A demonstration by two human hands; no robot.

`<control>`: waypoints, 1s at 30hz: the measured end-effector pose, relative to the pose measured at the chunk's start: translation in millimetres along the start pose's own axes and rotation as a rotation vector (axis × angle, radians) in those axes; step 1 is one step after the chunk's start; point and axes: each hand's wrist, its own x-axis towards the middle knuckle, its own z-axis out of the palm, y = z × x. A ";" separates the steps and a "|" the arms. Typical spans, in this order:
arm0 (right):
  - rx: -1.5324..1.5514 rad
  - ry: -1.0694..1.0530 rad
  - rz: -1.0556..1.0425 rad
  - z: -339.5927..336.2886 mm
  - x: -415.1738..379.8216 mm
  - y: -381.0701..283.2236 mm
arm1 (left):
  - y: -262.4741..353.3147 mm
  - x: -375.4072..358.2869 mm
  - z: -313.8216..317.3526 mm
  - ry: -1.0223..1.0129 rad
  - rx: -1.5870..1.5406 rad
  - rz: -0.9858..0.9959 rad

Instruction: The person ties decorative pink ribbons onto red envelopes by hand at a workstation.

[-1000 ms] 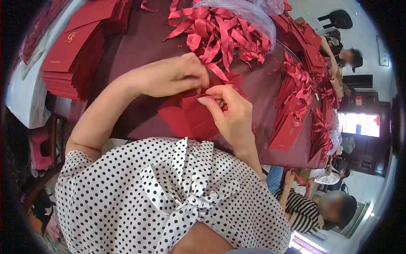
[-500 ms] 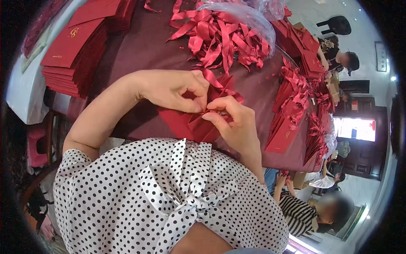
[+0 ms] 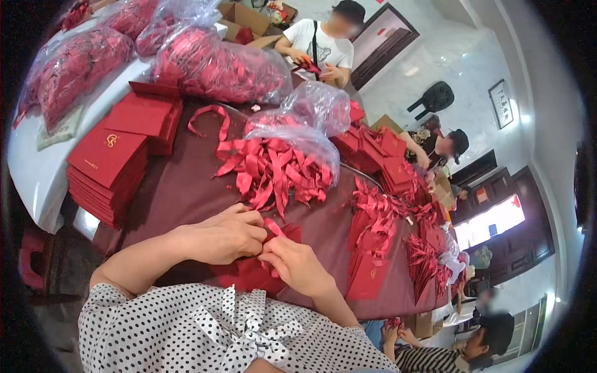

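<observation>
A red paper bag (image 3: 252, 276) lies in front of my body, partly covered by both hands. My left hand (image 3: 229, 237) is closed at its upper part, fingers curled inward; exactly what they grip is hidden. My right hand (image 3: 293, 264) pinches a red satin ribbon (image 3: 272, 227), which shows between the two hands and rises above them. The fingertips of both hands nearly meet over the bag. Just beyond them is a heap of loose red ribbons (image 3: 277, 171) spilling from a clear plastic bag (image 3: 314, 109).
At left stands a stack of red bags (image 3: 106, 158) with gold print. Finished-looking bags with ribbons (image 3: 370, 239) lie at right. Large plastic sacks of red material (image 3: 217, 65) sit at the back. Several co-workers are around the table, one in a white shirt (image 3: 317, 46).
The view has tilted up, showing more of the far table and a person at the back. Both hands have shifted from pinching the bag's edge to holding ribbon above it.
</observation>
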 end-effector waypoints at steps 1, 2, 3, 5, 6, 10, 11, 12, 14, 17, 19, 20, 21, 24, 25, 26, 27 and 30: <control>-0.008 0.007 -0.011 -2.0 1.3 -1.1 | 1.3 -0.5 -4.9 -0.024 -0.009 -0.019; 0.010 0.012 -0.055 -4.1 2.4 -3.2 | -1.3 -1.9 -6.7 0.003 0.047 0.030; 0.027 0.018 -0.098 -5.9 3.2 -4.9 | -3.3 -3.5 -12.6 0.004 0.058 0.035; -0.030 0.013 -0.134 -14.9 -1.4 -6.5 | -10.9 -8.1 -29.1 -0.007 0.231 -0.079; -0.080 0.002 -0.164 -19.1 -5.4 -6.5 | -21.2 -16.8 -37.2 0.085 0.259 -0.152; -0.167 0.122 -0.062 -25.6 -11.9 -18.0 | -49.8 -30.0 -34.2 0.275 0.044 -0.314; -0.162 0.151 -0.095 -24.1 -8.8 -16.6 | -58.3 -31.8 -27.3 0.227 -0.074 -0.342; -0.158 0.148 -0.091 -21.2 -8.7 -15.3 | -64.6 -32.1 -20.4 0.175 -0.190 -0.369; -0.063 0.154 -0.064 -16.4 -7.2 -12.6 | -62.3 -23.7 -3.6 0.296 -0.450 -0.388; -0.115 0.162 -0.175 -12.3 -4.0 -8.2 | -40.3 -7.9 6.3 0.293 -0.514 -0.110; -0.083 0.159 -0.210 -10.9 -2.8 -5.2 | -30.5 -0.5 25.4 0.167 -0.587 -0.081; -0.049 0.153 -0.247 -10.5 -2.0 -3.0 | -26.3 0.3 30.2 0.148 -0.616 -0.144; -0.021 0.161 -0.245 -10.0 -1.9 0.8 | -21.9 0.6 35.7 0.130 -0.645 -0.208; 0.097 0.194 -0.170 -19.5 -3.1 7.3 | -33.6 -3.1 34.2 0.152 -0.890 -0.547; 0.242 0.229 -0.192 -20.2 -2.8 20.5 | -41.1 -6.0 31.8 0.228 -1.249 -0.489; 0.430 0.331 -0.205 -15.0 -2.4 37.1 | -39.2 -6.3 27.0 0.377 -1.502 -0.395; 0.807 0.502 -0.023 -8.7 2.4 55.8 | -34.8 -4.9 20.1 0.530 -1.751 -0.291; 1.589 0.968 0.391 -29.1 27.2 21.7 | -35.3 -1.7 -0.1 0.782 -1.879 -0.336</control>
